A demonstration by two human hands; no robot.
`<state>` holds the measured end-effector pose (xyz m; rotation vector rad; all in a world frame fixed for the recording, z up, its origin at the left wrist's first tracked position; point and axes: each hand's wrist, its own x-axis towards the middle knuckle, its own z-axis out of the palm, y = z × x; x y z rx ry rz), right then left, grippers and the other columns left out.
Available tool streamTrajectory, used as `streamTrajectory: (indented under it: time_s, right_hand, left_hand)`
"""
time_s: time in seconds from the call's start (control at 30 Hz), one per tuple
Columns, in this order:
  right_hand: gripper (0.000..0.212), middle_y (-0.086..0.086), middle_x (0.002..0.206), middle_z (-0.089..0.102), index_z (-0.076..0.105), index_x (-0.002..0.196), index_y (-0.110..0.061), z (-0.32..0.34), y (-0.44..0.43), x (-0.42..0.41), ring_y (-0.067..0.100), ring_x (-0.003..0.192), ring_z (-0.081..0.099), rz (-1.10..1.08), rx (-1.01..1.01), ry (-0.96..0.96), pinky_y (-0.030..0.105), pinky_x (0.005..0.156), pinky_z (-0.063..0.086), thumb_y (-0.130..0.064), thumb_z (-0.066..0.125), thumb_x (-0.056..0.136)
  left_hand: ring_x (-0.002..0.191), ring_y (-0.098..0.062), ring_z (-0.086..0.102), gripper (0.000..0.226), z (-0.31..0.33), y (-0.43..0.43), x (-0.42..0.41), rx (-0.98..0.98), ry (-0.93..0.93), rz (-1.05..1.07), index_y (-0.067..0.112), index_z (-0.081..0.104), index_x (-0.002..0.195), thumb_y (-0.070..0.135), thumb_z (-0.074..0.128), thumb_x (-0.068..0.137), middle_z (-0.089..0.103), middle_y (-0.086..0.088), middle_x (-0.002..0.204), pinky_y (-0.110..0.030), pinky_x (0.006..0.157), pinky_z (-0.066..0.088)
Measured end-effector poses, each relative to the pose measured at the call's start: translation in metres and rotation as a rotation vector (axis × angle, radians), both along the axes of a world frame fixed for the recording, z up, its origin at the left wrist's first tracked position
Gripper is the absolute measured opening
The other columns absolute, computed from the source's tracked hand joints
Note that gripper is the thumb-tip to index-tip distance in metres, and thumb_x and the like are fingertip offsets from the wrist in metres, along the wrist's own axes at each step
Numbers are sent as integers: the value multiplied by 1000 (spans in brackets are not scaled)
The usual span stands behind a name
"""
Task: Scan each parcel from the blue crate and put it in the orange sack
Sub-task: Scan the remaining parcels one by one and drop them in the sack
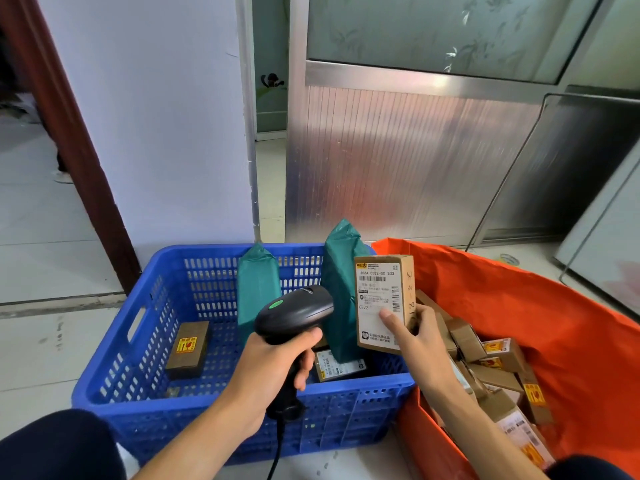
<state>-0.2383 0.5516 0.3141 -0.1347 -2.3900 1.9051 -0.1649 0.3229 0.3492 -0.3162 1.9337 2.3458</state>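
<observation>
the cardboard parcel is held upright over the near right corner of the blue crate, just beside the edge of the orange sack. its long axis runs vertical, and its white label faces the camera and the scanner, barcode toward the top. the right hand pinches it low down, thumb flat on the label face and fingers curled behind, which leaves the barcode uncovered; judged deliberate, for reading.

the left hand is wrapped round the grip of the black scanner, head tilted up and right toward the label, cable hanging below. no beam is visible, so whether the scan has registered cannot be told.

remaining in the crate: two green mailer bags standing on end against the far wall, a brown box lying flat at left, and a flat labelled packet under the scanner. the sack stands open, touching the crate's right side, holding many cardboard boxes; placement so close keeps the transfer short. task judged well along, several items outstanding.
</observation>
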Motion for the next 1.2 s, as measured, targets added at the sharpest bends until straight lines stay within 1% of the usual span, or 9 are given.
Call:
streamTrajectory:
  time_s: [0.2, 0.33, 0.4, 0.5, 0.6, 0.67, 0.9, 1.07, 1.2]
  right_hand:
    - [40, -9, 118, 66, 47, 124, -21, -15, 14, 8, -3, 95, 68, 86, 103, -106, 15, 70, 56, -24, 73, 94]
    - [46, -6, 124, 66, 46, 128, -23, -20, 36, 13, 4, 108, 65, 42, 171, -105, 19, 86, 52, -17, 73, 91]
    - [45, -6, 121, 67, 53, 128, -19, -19, 52, 13, 6, 106, 65, -21, 255, -95, 22, 87, 49, -27, 76, 90]
    - [46, -6, 110, 71, 60, 121, -18, -21, 84, 14, -1, 88, 66, -123, 378, -89, 18, 67, 49, -48, 73, 89]
    - [63, 0, 101, 74, 61, 120, -21, -26, 113, 16, 13, 74, 70, -215, 484, -127, 30, 59, 53, -74, 58, 86]
    - [76, 5, 102, 75, 62, 123, -18, -32, 129, 19, 23, 80, 71, -271, 514, -159, 35, 67, 53, -81, 51, 83]
    - [61, 13, 138, 61, 46, 147, -11, -39, 152, 30, 30, 115, 59, -336, 468, -184, 38, 88, 44, -47, 58, 99]
    - [66, 9, 133, 65, 46, 148, -15, -39, 160, 40, 28, 113, 62, -358, 455, -167, 45, 95, 52, -54, 58, 96]
    - [61, 8, 127, 69, 60, 137, -14, -34, 171, 38, 28, 114, 63, -375, 469, -142, 43, 95, 51, -57, 61, 93]
  left_hand:
    - [46, -23, 43, 25, 4, 2, -3, 19, 15, 51, 7, 69, 68, 16, 77, 89, 59, -19, 66, -34, 53, 42]
    - [46, -22, 43, 27, 6, 11, -10, 36, 19, 45, 9, 69, 65, 15, 76, 90, 60, -20, 68, -32, 50, 42]
    - [45, -22, 43, 29, 5, 16, -13, 25, 7, 44, 8, 67, 64, 15, 76, 91, 60, -19, 68, -32, 50, 42]
    - [46, -23, 42, 25, 4, 28, -17, 16, 1, 22, 3, 65, 71, 15, 76, 91, 59, -19, 68, -33, 52, 42]
    - [47, -24, 42, 22, 0, 38, -19, 3, -7, 7, 1, 66, 74, 15, 76, 90, 58, -20, 68, -34, 54, 41]
    - [47, -24, 43, 23, -2, 46, -20, -21, -9, -14, 3, 66, 72, 14, 75, 90, 60, -19, 68, -33, 54, 42]
    - [47, -23, 43, 28, -7, 66, -23, -57, -29, -76, 6, 66, 66, 17, 76, 90, 59, -20, 69, -35, 58, 42]
    - [47, -22, 44, 22, -13, 80, -28, -56, -57, -93, 1, 66, 79, 16, 75, 91, 63, -16, 72, -33, 56, 42]
    - [48, -22, 45, 23, -15, 87, -33, -59, -58, -101, 4, 68, 75, 18, 76, 91, 65, -16, 72, -35, 60, 43]
